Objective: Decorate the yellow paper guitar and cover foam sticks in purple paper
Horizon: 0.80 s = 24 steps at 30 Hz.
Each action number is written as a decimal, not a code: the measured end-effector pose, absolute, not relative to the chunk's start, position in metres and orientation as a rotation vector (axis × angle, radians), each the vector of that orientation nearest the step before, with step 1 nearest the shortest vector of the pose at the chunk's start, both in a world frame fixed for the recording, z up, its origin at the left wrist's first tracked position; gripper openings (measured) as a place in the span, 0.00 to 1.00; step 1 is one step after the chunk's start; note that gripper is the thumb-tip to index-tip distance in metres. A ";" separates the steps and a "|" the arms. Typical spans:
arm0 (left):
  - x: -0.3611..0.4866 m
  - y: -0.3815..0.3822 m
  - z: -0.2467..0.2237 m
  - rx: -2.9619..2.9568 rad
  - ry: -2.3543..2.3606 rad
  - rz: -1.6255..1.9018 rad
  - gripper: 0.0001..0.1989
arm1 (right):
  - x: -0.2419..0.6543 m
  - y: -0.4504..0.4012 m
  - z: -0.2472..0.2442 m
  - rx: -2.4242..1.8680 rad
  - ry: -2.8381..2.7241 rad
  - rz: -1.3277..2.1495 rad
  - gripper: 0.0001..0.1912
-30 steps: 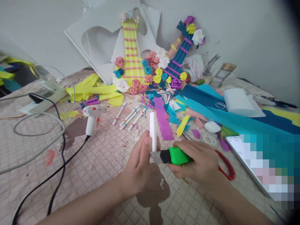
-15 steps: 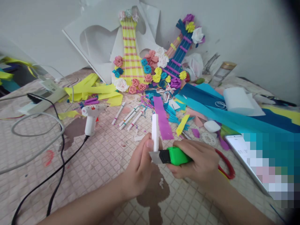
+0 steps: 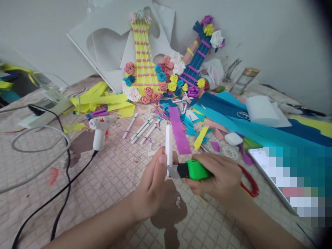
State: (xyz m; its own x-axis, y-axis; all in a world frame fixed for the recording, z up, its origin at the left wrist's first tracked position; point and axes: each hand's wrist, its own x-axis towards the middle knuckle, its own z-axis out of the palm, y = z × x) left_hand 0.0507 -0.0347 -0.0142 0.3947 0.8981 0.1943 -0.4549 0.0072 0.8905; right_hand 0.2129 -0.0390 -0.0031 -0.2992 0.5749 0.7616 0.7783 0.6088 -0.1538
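My left hand point(image 3: 155, 183) is closed around a thin white strip point(image 3: 168, 143) that stands upright, its thumb pressed along the side. The strip looks like foam or board; I cannot tell which. In my right hand point(image 3: 220, 174) is a green utility knife point(image 3: 197, 170) with a black tip, held sideways. Its metal blade point(image 3: 173, 171) points left and meets the strip's lower part by my left thumb. The far fingers of my left hand are hidden behind the strip.
Behind lean a yellow paper guitar point(image 3: 142, 58) and a blue one point(image 3: 197, 58). A white glue gun point(image 3: 100, 133) with cord stands left. Several markers point(image 3: 146, 129) lie mid-table among paper scraps. To the right are red-handled scissors point(image 3: 251, 181) and a phone point(image 3: 275, 183).
The blade has shifted slightly left and up against the strip. Both hands keep their hold, and the whole view has drifted a little.
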 end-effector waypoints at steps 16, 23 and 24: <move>0.049 -0.037 -0.009 1.155 0.660 1.058 0.20 | 0.213 -0.039 0.001 -1.055 -1.985 -0.363 0.17; 0.048 -0.037 -0.011 1.107 0.545 1.121 0.19 | 0.215 -0.037 0.003 -1.058 -1.948 -0.388 0.18; 0.048 -0.037 -0.011 1.100 0.517 1.119 0.18 | 0.215 -0.036 0.003 -1.062 -1.947 -0.390 0.18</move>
